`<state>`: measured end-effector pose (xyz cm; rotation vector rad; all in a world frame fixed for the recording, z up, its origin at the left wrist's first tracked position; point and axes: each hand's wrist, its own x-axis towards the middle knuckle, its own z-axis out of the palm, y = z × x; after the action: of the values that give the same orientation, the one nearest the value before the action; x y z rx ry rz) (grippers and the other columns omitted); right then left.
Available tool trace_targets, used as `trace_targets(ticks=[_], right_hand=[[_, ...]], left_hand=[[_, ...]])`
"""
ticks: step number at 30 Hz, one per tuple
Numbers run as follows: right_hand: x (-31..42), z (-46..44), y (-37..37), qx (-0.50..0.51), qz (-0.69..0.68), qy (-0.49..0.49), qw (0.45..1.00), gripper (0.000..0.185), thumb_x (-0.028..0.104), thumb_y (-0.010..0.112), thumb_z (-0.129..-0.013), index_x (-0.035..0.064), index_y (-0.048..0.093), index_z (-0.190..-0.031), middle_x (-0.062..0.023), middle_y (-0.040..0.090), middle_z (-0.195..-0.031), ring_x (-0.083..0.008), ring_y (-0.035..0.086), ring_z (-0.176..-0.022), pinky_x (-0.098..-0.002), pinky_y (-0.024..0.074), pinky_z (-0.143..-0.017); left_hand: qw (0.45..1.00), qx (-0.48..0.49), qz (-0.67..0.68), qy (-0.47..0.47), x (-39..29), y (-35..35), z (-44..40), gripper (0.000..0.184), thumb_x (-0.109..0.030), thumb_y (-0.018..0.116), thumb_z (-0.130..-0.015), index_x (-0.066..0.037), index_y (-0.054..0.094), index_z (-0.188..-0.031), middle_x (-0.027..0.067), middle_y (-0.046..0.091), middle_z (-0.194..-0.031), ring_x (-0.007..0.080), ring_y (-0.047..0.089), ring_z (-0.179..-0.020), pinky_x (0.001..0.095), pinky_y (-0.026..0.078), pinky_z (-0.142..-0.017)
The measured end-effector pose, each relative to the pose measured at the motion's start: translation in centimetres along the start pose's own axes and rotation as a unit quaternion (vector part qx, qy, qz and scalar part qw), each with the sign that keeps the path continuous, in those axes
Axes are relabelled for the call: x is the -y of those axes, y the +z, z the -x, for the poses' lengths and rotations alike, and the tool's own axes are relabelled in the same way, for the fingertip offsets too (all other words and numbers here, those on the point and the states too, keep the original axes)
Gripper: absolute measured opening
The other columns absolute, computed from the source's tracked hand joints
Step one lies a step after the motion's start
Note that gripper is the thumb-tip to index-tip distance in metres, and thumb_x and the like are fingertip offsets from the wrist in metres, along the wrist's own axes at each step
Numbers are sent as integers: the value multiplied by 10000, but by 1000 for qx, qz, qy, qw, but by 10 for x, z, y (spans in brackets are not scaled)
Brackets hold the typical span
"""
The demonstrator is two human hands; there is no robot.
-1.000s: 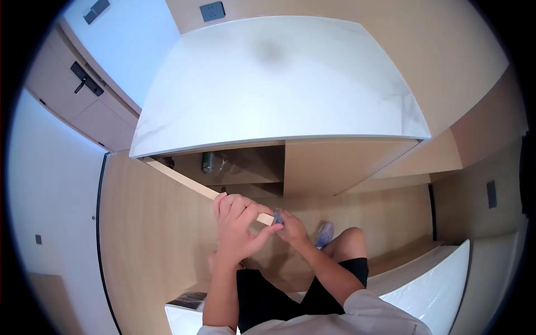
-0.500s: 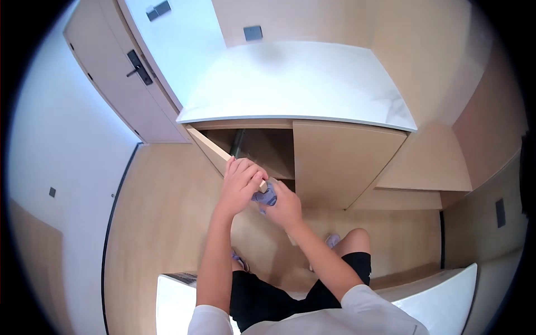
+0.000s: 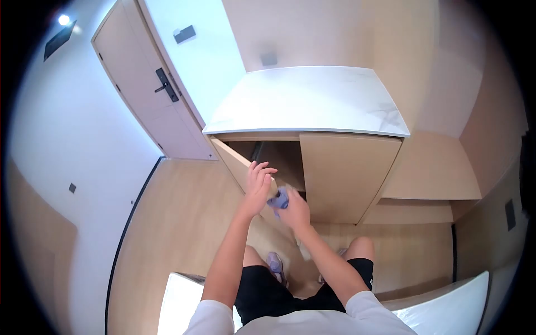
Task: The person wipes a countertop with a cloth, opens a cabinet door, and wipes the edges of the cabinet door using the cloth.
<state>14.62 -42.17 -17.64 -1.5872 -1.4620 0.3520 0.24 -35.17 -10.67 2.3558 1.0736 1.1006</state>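
A wooden cabinet door (image 3: 231, 159) stands ajar on the left of the cabinet, its free edge pointing toward me. My left hand (image 3: 258, 187) touches the door near its free top corner, with the fingers stretched out and apart over the top edge. In my right hand (image 3: 296, 212) is a bluish-purple cloth (image 3: 281, 199), bunched up against the door's free edge. My right fingers are closed around it and partly hidden by it. Behind both hands, the cabinet's dark inside (image 3: 285, 162) shows through the gap.
A white marble-look countertop (image 3: 312, 100) tops the cabinet, and its right door (image 3: 346, 173) is closed. A low wooden shelf (image 3: 430, 167) adjoins on the right. At the left back is a pink door (image 3: 137, 72) with a dark handle (image 3: 166, 86). White surfaces (image 3: 178, 301) flank me.
The camera view has shifted, so the cabinet sits lower and further right. My left fingers have lifted and spread from their curl over the door edge. The cloth stays against that edge.
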Motion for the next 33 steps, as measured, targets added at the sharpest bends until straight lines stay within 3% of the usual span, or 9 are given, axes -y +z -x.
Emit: trace_targets(ticks=[4,6,10,16,19,22,24,28,33], right_hand=[[33,-40,-21,-66,-41,-90,993,672,243,901,-704,96,650,-1309,-98,712,-1199,-365,709,-1046,-461,585,-855],[26,-46,-18,-12,-38,-50,998,662,238,897,-710,100,652,-1310,-99,714,-1173,-367,711,-1031,-463,583,-845],[11,-44,-8,50,-8,7,999,645,251,900,-711,107,662,-1293,-100,716,-1123,-371,713,-1010,-466,579,-827],[-25,-32,18,30,-26,16,999,622,327,906,-732,98,678,-1263,-105,716,-1122,-368,708,-1029,-467,575,-841],[-38,-26,22,87,-1,80,993,612,357,898,-755,93,679,-1263,-116,720,-1143,-372,708,-1049,-470,572,-866],[-46,-31,22,94,56,55,993,610,366,898,-760,89,679,-1258,-133,723,-1167,-382,707,-1063,-476,568,-881],[-24,-40,2,118,41,79,989,623,358,911,-746,80,675,-1251,-159,725,-1174,-399,705,-1053,-472,567,-891],[27,-63,-24,34,-119,5,992,553,223,872,-766,68,658,-1252,-209,718,-1157,-402,702,-1085,-473,556,-899],[33,-76,-24,73,-4,55,996,466,251,836,-820,92,697,-1235,-188,752,-1146,-388,729,-1048,-454,569,-862]], left_hand=[[998,-4,52,-19,0,4,-8,449,-376,340,-1156,-97,655,-1312,143,485,-1489,383,239,-1547,502,173,-1282],[996,8,71,-43,-1,7,-7,521,-408,273,-1161,-86,636,-1351,133,466,-1514,362,198,-1567,478,149,-1292],[998,4,55,-17,-1,10,-8,462,-374,327,-1155,-92,621,-1374,124,463,-1524,359,198,-1566,479,146,-1295],[998,8,56,-14,-2,8,-14,375,-307,412,-1133,-114,624,-1374,117,471,-1529,379,218,-1557,499,173,-1285],[999,-15,48,-6,3,17,-15,350,-300,449,-1116,-131,647,-1350,118,503,-1507,402,259,-1539,521,224,-1267],[999,-44,23,20,14,24,-14,331,-286,443,-1116,-148,657,-1327,116,518,-1490,409,296,-1523,531,227,-1270],[998,-41,27,34,17,25,-14,354,-307,419,-1126,-136,654,-1329,127,514,-1486,422,293,-1518,539,217,-1276],[998,-50,31,24,18,27,-15,383,-317,407,-1130,-105,653,-1332,130,528,-1471,400,305,-1516,520,225,-1279],[996,-38,74,-26,8,20,-14,360,-301,415,-1130,-127,658,-1332,91,532,-1487,366,288,-1545,498,252,-1269]])
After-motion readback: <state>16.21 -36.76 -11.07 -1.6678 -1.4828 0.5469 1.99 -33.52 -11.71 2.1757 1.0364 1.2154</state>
